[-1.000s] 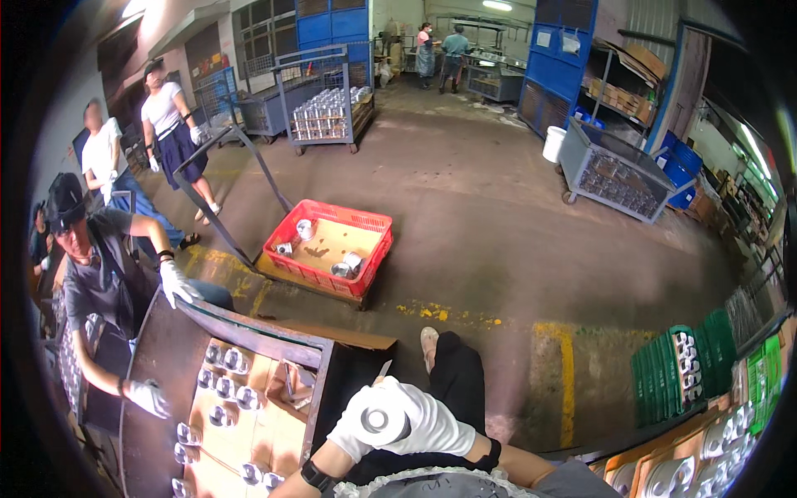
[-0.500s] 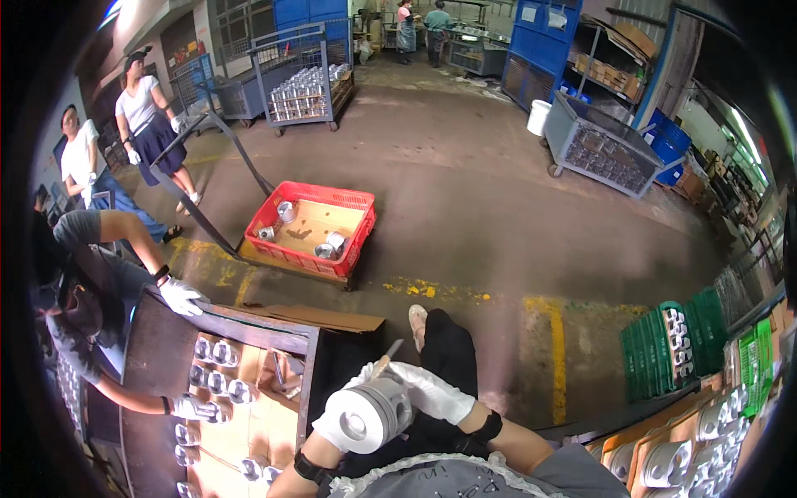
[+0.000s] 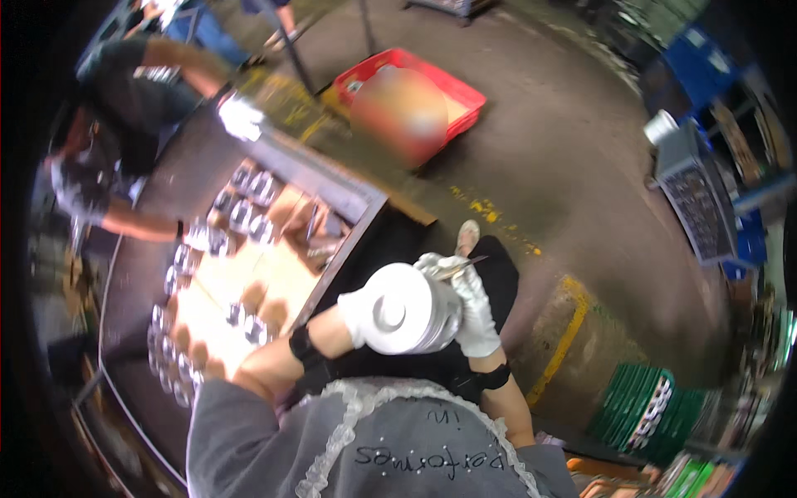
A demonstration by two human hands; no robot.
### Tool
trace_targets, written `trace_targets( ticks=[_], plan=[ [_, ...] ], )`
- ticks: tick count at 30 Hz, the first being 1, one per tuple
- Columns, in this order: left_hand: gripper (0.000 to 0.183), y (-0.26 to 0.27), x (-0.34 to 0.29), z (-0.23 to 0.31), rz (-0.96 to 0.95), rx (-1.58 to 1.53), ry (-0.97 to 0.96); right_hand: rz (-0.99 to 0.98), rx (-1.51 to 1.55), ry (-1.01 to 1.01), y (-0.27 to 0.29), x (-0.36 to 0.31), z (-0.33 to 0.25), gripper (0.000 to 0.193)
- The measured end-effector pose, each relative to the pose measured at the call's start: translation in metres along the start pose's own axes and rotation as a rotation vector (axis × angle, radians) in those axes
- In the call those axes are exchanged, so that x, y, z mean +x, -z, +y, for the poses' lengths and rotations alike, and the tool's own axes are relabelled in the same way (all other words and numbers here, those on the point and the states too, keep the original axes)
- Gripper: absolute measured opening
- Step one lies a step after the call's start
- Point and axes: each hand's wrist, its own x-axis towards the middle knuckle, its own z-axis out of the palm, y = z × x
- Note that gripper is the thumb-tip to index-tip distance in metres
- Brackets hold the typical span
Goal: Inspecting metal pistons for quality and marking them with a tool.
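A silvery metal piston (image 3: 398, 303) is held in front of my apron, its round crown turned up toward me. My left hand (image 3: 353, 318), in a white glove, grips its left side; most of those fingers are hidden behind it. At the piston's right side is my right hand (image 3: 476, 314), also gloved, closed on a slim pointed hand tool (image 3: 458, 267). The tool lies at the piston's far edge, its tip pointing right. What its tip touches, I cannot tell.
To my left, a cardboard-covered workbench (image 3: 336, 264) carries several pistons (image 3: 241, 216). A co-worker's gloved hand (image 3: 199, 236) touches one; the other glove (image 3: 241, 118) rests near the bench edge. Beyond stands a red crate (image 3: 465, 124); green crates (image 3: 618, 407) are at lower right.
My view has swung, so the bench and red crate appear farther right. The tool has tipped from nearly upright to pointing right. Both hands still hold the same things.
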Motion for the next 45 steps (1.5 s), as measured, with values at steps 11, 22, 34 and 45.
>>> trace_targets(
  ticks=[11, 22, 34, 45],
  plan=[
    [0.03, -0.003, 0.0, 0.032, 0.034, -1.364, 0.324, 0.178, -0.913, 0.128, -0.062, -0.005, -0.076, 0.022],
    [0.026, 0.008, -0.016, 0.049, 0.08, -0.875, 0.249, -0.277, -1.724, 0.479, -0.109, 0.008, -0.086, 0.02],
    [0.018, 0.008, 0.002, 0.033, 0.062, -0.784, -0.015, -0.562, -2.021, 0.616, -0.111, 0.03, -0.091, 0.019],
    [0.024, 0.02, 0.005, 0.04, 0.112, -0.435, -0.284, -0.652, -1.881, 0.569, -0.12, 0.059, -0.095, 0.011]
  ],
)
